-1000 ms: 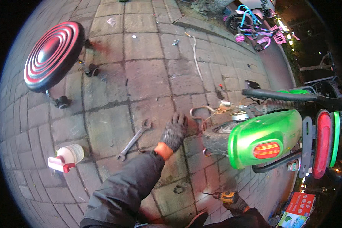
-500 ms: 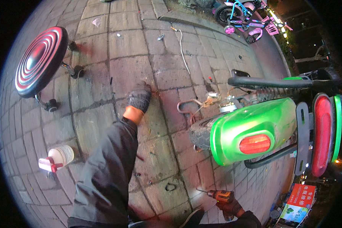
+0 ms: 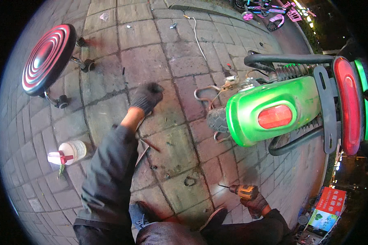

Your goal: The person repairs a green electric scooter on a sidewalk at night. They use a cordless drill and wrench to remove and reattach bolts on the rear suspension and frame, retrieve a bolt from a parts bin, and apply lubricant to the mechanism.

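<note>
Centre frame: we pressed our gloved left hand (image 3: 146, 97) down on the paving (image 3: 110, 114), grip hidden; wrench (image 3: 142, 154) lay below it. Right hand (image 3: 255, 203) gripped the drill (image 3: 243, 190), lower right.

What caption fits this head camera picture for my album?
Gloved left hand reaches over paving bricks beside a green scooter; right hand holds a cordless drill.

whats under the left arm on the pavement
A wrench lies on the paving stones; only a short stretch shows beside the dark sleeve, the rest is covered. The gloved left hand is further out.
</note>
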Motion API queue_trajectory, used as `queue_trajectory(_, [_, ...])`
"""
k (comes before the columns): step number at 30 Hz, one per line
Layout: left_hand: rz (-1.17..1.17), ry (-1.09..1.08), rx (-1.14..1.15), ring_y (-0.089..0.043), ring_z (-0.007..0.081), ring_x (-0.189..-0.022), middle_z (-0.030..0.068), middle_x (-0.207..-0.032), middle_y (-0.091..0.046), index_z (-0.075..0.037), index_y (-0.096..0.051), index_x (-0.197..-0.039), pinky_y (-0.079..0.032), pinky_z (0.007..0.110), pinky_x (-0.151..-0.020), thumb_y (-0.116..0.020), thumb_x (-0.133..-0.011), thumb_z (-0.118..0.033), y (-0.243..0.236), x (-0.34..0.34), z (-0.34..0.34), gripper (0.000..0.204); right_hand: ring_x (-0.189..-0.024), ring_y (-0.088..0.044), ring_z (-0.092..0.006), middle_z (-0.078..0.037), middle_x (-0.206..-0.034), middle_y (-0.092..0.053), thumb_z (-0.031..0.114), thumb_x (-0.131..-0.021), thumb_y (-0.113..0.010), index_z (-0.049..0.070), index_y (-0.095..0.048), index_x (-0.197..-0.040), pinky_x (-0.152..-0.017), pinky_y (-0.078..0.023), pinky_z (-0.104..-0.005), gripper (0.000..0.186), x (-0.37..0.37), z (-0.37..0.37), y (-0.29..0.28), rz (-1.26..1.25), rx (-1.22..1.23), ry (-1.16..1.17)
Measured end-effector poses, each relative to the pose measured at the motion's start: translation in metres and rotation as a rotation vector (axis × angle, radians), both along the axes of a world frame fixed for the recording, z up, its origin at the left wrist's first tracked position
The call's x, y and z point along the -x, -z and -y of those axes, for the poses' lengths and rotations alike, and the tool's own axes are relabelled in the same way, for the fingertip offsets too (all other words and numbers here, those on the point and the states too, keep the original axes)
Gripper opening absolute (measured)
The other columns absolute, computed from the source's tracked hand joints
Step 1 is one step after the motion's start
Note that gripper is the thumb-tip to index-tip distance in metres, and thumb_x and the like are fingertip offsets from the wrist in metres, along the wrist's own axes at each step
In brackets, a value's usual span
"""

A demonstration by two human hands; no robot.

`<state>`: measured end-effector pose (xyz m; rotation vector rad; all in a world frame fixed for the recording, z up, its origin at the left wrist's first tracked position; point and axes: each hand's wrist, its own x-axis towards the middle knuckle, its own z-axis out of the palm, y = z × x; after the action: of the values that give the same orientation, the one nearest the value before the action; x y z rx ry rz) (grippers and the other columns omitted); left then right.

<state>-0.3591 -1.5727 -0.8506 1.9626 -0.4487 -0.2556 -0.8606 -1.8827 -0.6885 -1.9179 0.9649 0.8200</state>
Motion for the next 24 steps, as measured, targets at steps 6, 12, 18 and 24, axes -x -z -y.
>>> queue_trajectory(6, [-0.835, -0.048, 0.868, -0.057, 0.0155, -0.068, 0.0054, -0.086, -0.061, -0.003, -0.06, -0.101, -0.042, 0.024, -0.056, -0.063, -0.09, -0.026, -0.026, 0.156, -0.082, 0.026, -0.098, -0.064, -0.0178, -0.004, -0.104, -0.067, 0.015, -0.076, -0.08, 0.006, -0.058, -0.115, -0.087, -0.052, -0.0332, 0.046, 0.009, 0.006, 0.007, 0.037, -0.079, 0.148])
queue_trajectory(12, [-1.474, -0.164, 0.641, -0.058, 0.0153, -0.062, 0.0025, -0.06, -0.057, -0.006, -0.063, -0.097, -0.048, 0.029, -0.059, -0.066, -0.09, -0.038, -0.028, 0.246, -0.109, 0.033, -0.106, -0.063, -0.0192, -0.005, -0.116, -0.065, 0.01, -0.074, -0.081, 0.007, -0.055, -0.123, -0.095, -0.05, -0.0344, 0.056, 0.012, 0.027, 0.027, 0.034, -0.044, 0.0])
queue_trajectory(18, [-0.022, -0.129, -0.695, -0.066, 0.038, -0.076, 0.0208, -0.082, -0.067, -0.006, -0.064, -0.09, -0.051, 0.048, -0.066, -0.059, -0.09, -0.035, -0.01, 0.224, -0.108, 0.03, -0.112, -0.061, -0.0195, -0.007, -0.122, -0.063, 0.01, -0.074, -0.08, 0.006, -0.053, -0.126, -0.099, -0.047, -0.0334, 0.058, 0.018, 0.028, 0.035, -0.013, -0.059, 0.016])
queue_trajectory(24, [0.079, 0.069, -0.871, -0.065, 0.0377, -0.061, 0.0209, -0.071, -0.066, -0.005, -0.067, -0.074, -0.05, 0.05, -0.054, -0.055, -0.088, -0.044, -0.004, 0.202, -0.096, 0.043, -0.111, -0.06, -0.0214, -0.007, -0.123, -0.062, 0.019, -0.078, -0.077, 0.006, -0.052, -0.128, -0.1, -0.045, -0.0326, 0.058, 0.029, 0.027, 0.044, 0.207, 0.209, -0.778])
